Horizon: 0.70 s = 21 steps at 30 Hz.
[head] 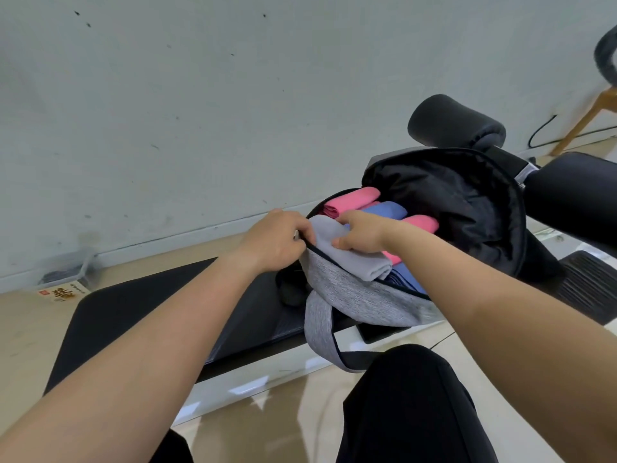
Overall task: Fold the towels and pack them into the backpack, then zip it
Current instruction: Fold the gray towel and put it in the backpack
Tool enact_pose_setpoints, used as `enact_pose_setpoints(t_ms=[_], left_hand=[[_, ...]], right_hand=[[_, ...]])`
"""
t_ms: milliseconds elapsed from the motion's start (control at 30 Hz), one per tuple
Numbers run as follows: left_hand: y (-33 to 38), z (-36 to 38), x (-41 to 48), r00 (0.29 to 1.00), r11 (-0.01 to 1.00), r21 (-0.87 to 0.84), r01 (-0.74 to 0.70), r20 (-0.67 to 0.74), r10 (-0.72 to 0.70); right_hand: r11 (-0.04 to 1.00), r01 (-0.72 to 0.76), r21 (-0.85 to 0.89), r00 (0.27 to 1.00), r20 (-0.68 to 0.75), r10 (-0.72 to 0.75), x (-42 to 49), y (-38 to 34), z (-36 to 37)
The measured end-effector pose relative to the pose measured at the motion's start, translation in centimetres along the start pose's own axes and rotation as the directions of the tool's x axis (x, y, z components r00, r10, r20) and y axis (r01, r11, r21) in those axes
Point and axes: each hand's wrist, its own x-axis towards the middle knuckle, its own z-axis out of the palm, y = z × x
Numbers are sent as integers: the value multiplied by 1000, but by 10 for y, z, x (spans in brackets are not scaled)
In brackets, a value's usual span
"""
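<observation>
A grey backpack [360, 295] with a black lining lies unzipped on a black padded bench [150, 315], its flap [460, 208] thrown back. Inside lie folded towels: a pink one [354, 199] at the far side, a blue one [387, 208], another pink one [424, 223] and a blue one lower down [407, 279]. On top, at the near rim, sits a folded grey towel [354, 259]. My right hand [360, 233] presses down on this grey towel. My left hand [280, 242] grips the backpack's rim at the opening's left end.
A grey strap [320, 332] hangs off the bench toward my knee [410, 396]. Black foam rollers [457, 123] of the bench stand behind the bag. A small box [63, 293] and a clear tray [66, 269] lie on the floor by the wall. A wooden chair leg [584, 118] is at the far right.
</observation>
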Motion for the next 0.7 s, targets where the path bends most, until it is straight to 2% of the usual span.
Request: enact_pose_setpoints(t_ms=[133, 233, 367, 467, 533, 567, 633, 700], left_hand=[[0, 4, 0, 999, 996, -78, 45, -11, -46], [3, 4, 1, 999, 994, 98, 37, 34, -40], [10, 6, 5, 990, 953, 302, 25, 126, -66], [14, 9, 9, 987, 935, 354, 14, 142, -68], [16, 10, 12, 987, 933, 361, 11, 148, -69], [17, 10, 14, 986, 935, 353, 14, 152, -72], [18, 11, 18, 983, 947, 321, 29, 164, -86], [16, 12, 21, 977, 970, 233, 76, 177, -119]], right_hand=[[999, 15, -38, 999, 33, -14, 6, 0, 4], [998, 25, -57, 1000, 17, -24, 10, 0, 7], [982, 33, -186, 997, -64, -46, 15, -1, 15], [937, 22, -350, 974, -202, -98, 6, -1, 8], [939, 21, -343, 949, -288, -126, -7, 4, -7], [944, 31, -328, 954, -272, -126, -13, 9, -14], [953, 45, -299, 985, -145, -92, -24, 20, -20], [990, 26, -140, 999, -35, -31, -31, 32, -12]])
